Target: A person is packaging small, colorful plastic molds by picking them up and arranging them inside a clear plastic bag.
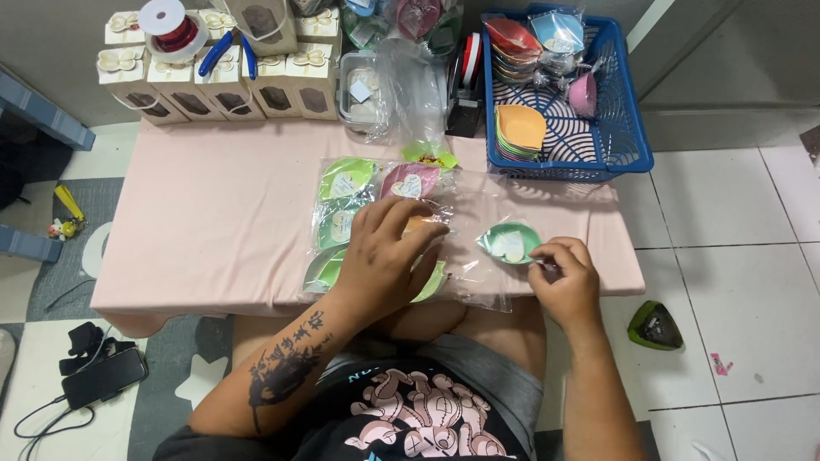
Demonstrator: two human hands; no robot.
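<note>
My left hand lies flat, fingers spread, on a pile of clear plastic packets holding green and pink leaf-shaped dishes, with an orange piece under the fingertips. My right hand pinches the edge of a clear bag holding a teal leaf-shaped dish with a white heart tag, near the table's front right edge. Both hands rest on the low table with a pink cloth.
A blue plastic basket at the back right holds stacked coloured dishes. Cream gift boxes, a red ribbon spool, a clear container and a tape dispenser line the back. A phone lies on the floor left.
</note>
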